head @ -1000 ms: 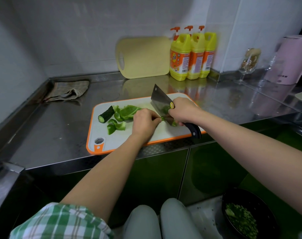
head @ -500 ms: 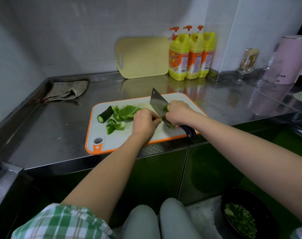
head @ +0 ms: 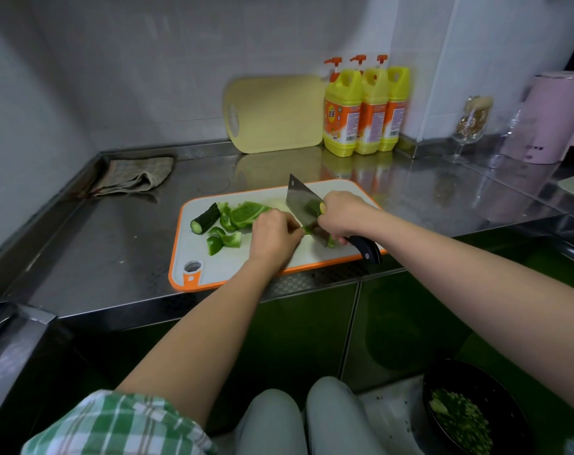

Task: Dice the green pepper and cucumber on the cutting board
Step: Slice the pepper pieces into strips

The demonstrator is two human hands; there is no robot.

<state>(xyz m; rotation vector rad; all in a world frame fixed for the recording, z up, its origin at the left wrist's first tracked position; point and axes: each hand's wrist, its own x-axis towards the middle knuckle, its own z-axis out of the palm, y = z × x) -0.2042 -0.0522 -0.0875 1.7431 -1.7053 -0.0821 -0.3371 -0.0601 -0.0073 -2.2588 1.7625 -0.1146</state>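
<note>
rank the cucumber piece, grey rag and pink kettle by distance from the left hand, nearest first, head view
From the left hand:
1. cucumber piece, on the cutting board, just to the hand's left.
2. grey rag, back left corner of the counter.
3. pink kettle, far right end.

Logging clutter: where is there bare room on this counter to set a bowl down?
Bare counter lies left of the board, before the cloth, and right of it, before the glass. Crowded: the board's middle, with pepper, cucumber, left hand, right hand and cleaver.
</note>
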